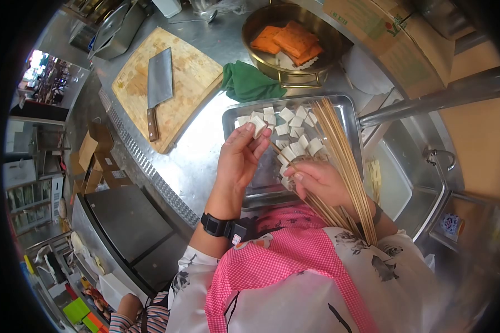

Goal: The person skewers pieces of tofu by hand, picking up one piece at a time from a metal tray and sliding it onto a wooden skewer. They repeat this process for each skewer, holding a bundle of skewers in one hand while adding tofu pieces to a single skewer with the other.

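My left hand [240,158] pinches a white food cube [258,126] between thumb and fingers, above the left part of a metal tray [358,150]. My right hand [325,180] grips a thin wooden skewer [278,152], its tip pointing up toward the cube but apart from it. Several more white cubes [301,112] lie loose in the tray, some partly hidden behind my hands. A long bundle of wooden skewers [339,139] leans across the tray's right side and runs down past my right wrist. More skewers [319,208] stick out below my right palm.
A cleaver [161,77] lies on a wooden cutting board [200,72] at the left. Behind the tray are a green cloth [250,82] and a brass-coloured pan [253,58] with orange slabs [294,41]. A sink [397,194] is at right. Another person's arm [130,305] shows lower left.
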`<state>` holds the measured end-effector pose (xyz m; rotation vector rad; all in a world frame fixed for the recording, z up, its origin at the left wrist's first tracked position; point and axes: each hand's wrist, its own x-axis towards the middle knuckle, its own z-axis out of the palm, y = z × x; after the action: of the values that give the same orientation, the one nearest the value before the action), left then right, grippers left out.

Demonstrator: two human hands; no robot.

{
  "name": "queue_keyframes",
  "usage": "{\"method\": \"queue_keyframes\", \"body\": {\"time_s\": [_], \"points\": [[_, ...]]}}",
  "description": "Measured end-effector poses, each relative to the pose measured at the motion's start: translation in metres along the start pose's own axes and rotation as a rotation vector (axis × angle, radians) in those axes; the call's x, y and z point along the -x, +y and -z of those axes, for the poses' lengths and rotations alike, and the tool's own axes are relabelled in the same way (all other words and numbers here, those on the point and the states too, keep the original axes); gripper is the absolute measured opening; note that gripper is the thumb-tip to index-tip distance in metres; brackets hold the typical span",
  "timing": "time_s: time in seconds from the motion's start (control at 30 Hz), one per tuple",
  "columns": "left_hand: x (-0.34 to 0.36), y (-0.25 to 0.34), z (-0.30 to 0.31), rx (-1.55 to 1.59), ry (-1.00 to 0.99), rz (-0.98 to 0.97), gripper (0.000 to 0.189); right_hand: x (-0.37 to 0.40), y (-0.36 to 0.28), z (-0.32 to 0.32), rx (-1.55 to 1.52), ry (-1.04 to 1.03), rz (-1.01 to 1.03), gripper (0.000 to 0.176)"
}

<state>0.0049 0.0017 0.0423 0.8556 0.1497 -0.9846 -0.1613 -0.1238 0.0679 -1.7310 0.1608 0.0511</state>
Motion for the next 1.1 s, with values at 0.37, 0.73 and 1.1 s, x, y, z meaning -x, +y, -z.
{"method": "queue_keyframes", "body": {"time_s": [0.37,0.73,1.1], "points": [[0.009,-0.009,-0.007,-0.117,-0.018,-0.057,0.025,0.0,0.0,-0.001,-0.006,0.026,-0.031,0.023],[0.021,-0.033,-0.006,-0.156,-0.181,0.01,0.017,0.001,0.001,0.0,-0.005,0.051,-0.026,0.023],[0.028,-0.037,-0.005,-0.203,-0.15,-0.003,0.015,0.001,0.005,0.0,0.027,0.039,0.022,0.021]]}}
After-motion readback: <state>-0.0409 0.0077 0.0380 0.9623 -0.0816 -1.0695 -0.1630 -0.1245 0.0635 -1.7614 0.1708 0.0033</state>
